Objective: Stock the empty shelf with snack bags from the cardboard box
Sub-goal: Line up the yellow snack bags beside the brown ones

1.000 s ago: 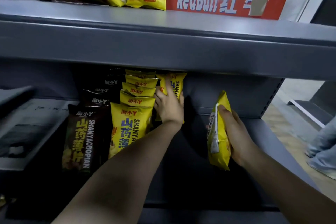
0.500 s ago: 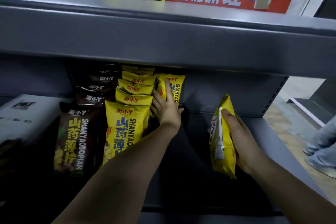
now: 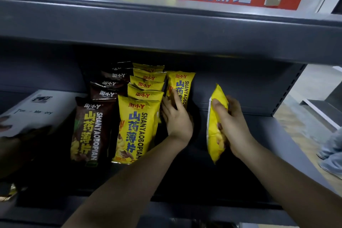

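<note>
While right hand (image 3: 235,126) grips one yellow bag (image 3: 214,139), left hand (image 3: 177,118) lies flat on a second (image 3: 182,81), beside five more (image 3: 137,127).

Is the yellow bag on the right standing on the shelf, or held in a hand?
Held: the right hand grips the yellow bag, apart from the stocked rows.

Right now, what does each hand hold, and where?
The right hand grips a yellow snack bag around its middle. The left hand holds nothing; its fingers touch a shelved yellow bag.
</note>
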### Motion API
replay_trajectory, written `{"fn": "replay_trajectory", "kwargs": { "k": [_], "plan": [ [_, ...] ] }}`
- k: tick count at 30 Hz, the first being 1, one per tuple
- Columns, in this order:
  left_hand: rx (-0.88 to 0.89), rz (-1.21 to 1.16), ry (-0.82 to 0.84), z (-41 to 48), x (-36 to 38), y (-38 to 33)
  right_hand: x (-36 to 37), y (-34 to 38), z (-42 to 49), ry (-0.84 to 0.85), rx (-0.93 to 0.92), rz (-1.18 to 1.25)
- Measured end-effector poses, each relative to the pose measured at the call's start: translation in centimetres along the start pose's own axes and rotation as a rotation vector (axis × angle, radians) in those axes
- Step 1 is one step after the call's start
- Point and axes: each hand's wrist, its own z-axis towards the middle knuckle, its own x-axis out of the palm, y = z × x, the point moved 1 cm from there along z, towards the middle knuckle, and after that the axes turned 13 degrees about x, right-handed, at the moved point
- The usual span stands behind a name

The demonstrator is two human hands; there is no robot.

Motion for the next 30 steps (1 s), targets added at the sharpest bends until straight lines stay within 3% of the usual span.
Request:
{"fn": "replay_trajectory", "kwargs": {
  "k": [4,8,11,18,22,27,30],
  "plan": [
    [0.032,-0.287,0.135,-2.7,-2.8,-0.5,1.8,1.3,2.2,-0.111,-0.104,-0.121],
    [0.189,-0.359,0.088,-4.6,-5.9,-0.2,4.9,1.8,3.6,-0.154,-0.131,-0.336],
    [0.234,-0.284,0.084,-5.0,-6.2,0.2,7.3,1.8,4.3,-0.204,-0.125,-0.452],
    [-0.069,-0.205,0.243,-3.1,-3.4,1.1,11.6,1.8,5.4,-0.303,-0.091,-0.363],
    [-0.060,0.028,0.066,-1.6,-1.1,1.7,12.9,1.3,5.5,-0.316,-0.123,-0.262],
    [-0.123,0.003,-0.057,-0.3,-0.3,1.4,11.5,0.0,6.6,-0.229,-0.201,-0.257],
    [-0.160,-0.099,-0.046,0.2,0.0,1.6,10.7,-0.8,7.3,-0.151,-0.058,-0.227]
  ]
}}
